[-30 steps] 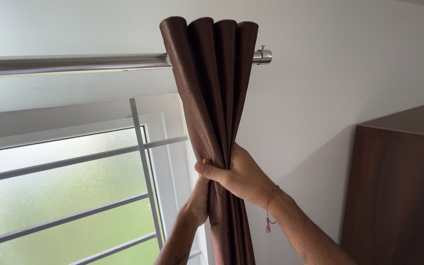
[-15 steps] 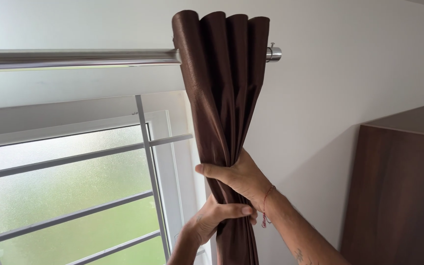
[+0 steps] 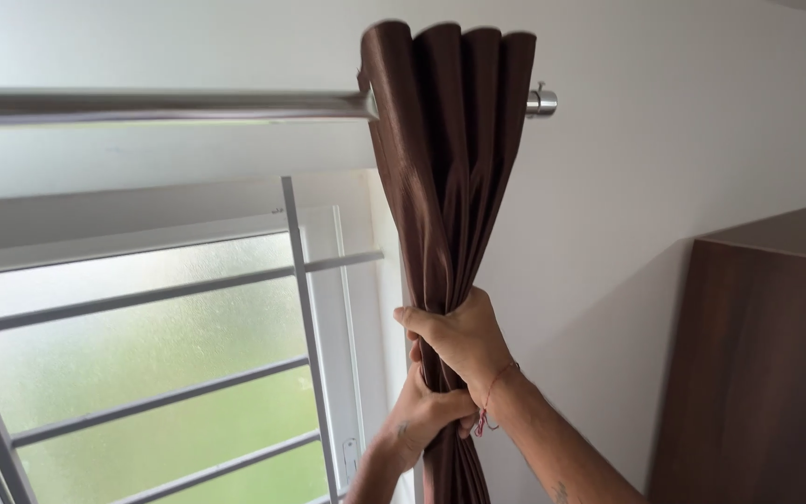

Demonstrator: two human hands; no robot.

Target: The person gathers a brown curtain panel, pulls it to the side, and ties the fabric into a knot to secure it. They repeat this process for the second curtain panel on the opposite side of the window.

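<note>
A room in a home: a pleated brown satin curtain [image 3: 445, 159] on a polished metal rod [image 3: 160, 105], a barred frosted-glass window [image 3: 160, 373], a dark wooden wardrobe [image 3: 757, 373].

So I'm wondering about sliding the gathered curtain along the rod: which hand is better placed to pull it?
Probably the right hand. It is wrapped around the bunched brown curtain higher up, nearer the rod. The left hand grips the same bundle just beneath it, so its pull would likely carry less directly to the top.
</note>
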